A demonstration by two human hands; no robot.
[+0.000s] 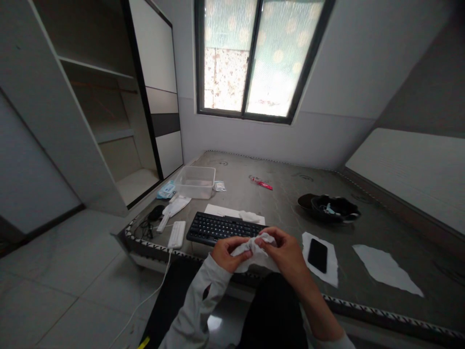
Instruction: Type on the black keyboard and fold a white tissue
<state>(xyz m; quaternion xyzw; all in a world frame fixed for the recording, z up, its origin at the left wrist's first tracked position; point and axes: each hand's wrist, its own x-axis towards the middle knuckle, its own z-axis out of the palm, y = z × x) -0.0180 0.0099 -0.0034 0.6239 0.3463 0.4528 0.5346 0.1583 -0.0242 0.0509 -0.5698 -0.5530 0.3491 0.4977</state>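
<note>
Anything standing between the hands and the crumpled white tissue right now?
Nothing visible: the left hand and right hand both pinch the crumpled white tissue directly with bare fingers. The black keyboard lies beyond them, not in between.

A mattress (283, 206) and wardrobe (156, 53) mark this as a bedroom.

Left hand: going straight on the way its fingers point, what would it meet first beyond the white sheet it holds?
Probably the right hand, just across the white sheet, though depth is unclear.
</note>
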